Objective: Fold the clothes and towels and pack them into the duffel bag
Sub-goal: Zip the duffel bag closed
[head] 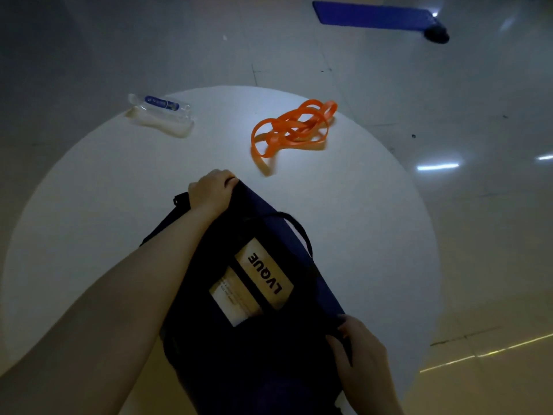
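A dark navy duffel bag (245,339) lies on the round white table (89,205), running from the middle toward the near edge. A cream label reading LVQUE (264,274) shows on its top, and a dark handle arcs over it. My left hand (211,191) grips the bag's far end with curled fingers. My right hand (357,348) holds the bag's near right edge, fingers curled onto the fabric. No clothes or towels are visible; the bag's inside is hidden.
A tangled orange band (291,130) lies on the table beyond the bag. A clear plastic package with a blue label (161,113) rests at the far left rim. On the floor far behind lie a blue mat (371,15) and a dark object (437,34).
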Tool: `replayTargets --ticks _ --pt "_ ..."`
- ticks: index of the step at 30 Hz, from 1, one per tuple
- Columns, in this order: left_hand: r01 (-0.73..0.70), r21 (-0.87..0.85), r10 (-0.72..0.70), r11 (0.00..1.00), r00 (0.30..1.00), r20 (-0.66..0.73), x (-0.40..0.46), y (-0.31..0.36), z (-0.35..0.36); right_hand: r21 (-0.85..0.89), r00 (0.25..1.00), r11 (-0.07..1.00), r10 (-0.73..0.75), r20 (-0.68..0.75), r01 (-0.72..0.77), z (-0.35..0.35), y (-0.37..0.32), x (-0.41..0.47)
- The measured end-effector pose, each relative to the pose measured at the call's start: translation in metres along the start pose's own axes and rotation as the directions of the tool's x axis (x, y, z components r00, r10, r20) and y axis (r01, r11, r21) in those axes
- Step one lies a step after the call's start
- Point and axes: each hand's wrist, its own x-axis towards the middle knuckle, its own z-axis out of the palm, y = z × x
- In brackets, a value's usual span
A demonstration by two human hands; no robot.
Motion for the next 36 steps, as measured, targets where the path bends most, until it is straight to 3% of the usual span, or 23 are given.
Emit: replayTargets --ticks 4,6,9,12,15,17,20,22,24,31,36 --pt "-0.051 -0.038 0.054 0.998 0.997 0.062 0.006 0.006 -0.02 -0.002 0.986 0.997 0.078 0.144 -0.078 0.004 -0.013 0.0" --pt "-0.081 -0.116 0.081 0.99 0.997 -0.01 -0.01 0.003 -0.035 -0.044 0.979 0.995 0.101 0.177 -0.095 0.005 -0.02 0.001" --pt "-0.174 -0.188 0.129 0.967 0.965 -0.227 -0.067 -0.02 -0.05 -0.037 0.961 0.989 0.147 0.234 -0.143 0.005 -0.028 0.005" --pt "-0.029 -0.293 -0.054 0.956 0.961 -0.27 -0.152 -0.062 -0.045 0.03 0.943 0.984 0.161 0.292 -0.178 0.013 -0.041 0.007" --pt "0.231 -0.316 -0.288 0.92 0.946 -0.146 -0.237 -0.098 -0.029 0.133 0.915 0.965 0.165 0.368 -0.227 0.033 -0.062 0.007" --pt "0.427 -0.381 -0.477 0.82 0.878 -0.043 -0.279 -0.108 -0.029 0.209 0.897 0.943 0.154 0.414 -0.258 0.052 -0.08 0.007" --pt "0.63 -0.527 -0.689 0.57 0.716 0.112 -0.305 -0.112 -0.04 0.286 0.877 0.924 0.097 0.471 -0.255 0.088 -0.114 0.009" --pt "0.595 -0.699 -0.741 0.397 0.657 0.139 -0.302 -0.115 -0.046 0.326 0.882 0.919 0.046 0.468 -0.221 0.11 -0.14 0.017" --pt "0.518 -0.787 -0.759 0.334 0.643 0.101 -0.283 -0.126 -0.053 0.357 0.891 0.918 -0.009 0.454 -0.172 0.124 -0.17 0.032" --pt "0.428 -0.779 -0.662 0.458 0.749 0.023 -0.203 -0.182 -0.064 0.407 0.896 0.913 -0.169 0.411 -0.015 0.15 -0.235 0.092" --pt "0.434 -0.744 -0.644 0.508 0.765 0.005 -0.204 -0.18 -0.05 0.416 0.893 0.907 -0.239 0.381 0.066 0.148 -0.23 0.09"
